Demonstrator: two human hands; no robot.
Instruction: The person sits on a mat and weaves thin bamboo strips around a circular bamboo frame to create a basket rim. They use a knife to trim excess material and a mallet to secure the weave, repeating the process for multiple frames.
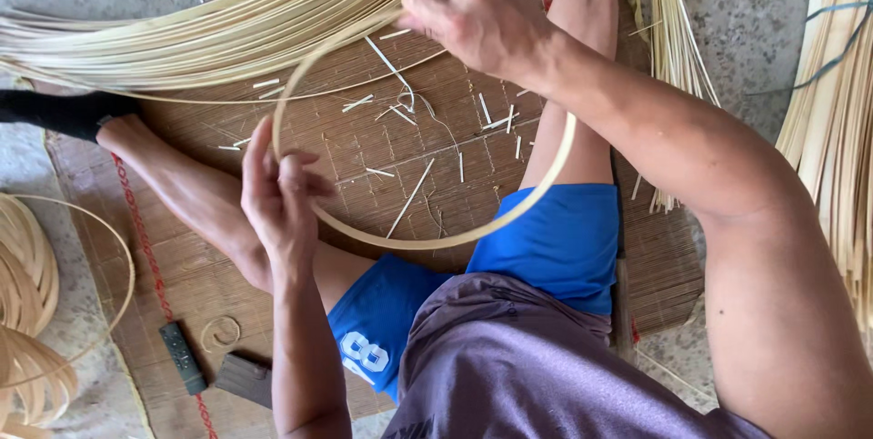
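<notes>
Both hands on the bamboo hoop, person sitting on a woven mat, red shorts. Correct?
Not quite: the shorts are blue, not red, as the head view shows. The rest holds: the left hand and right hand both grip the bamboo hoop, and the person sits on a woven mat.

I sit on a woven mat [364,144] strewn with short bamboo offcuts [409,198], a sheaf of long bamboo strips [209,34] beyond, finished hoops [27,312] stacked at my left, a small dark tool [182,359] nearby.
</notes>
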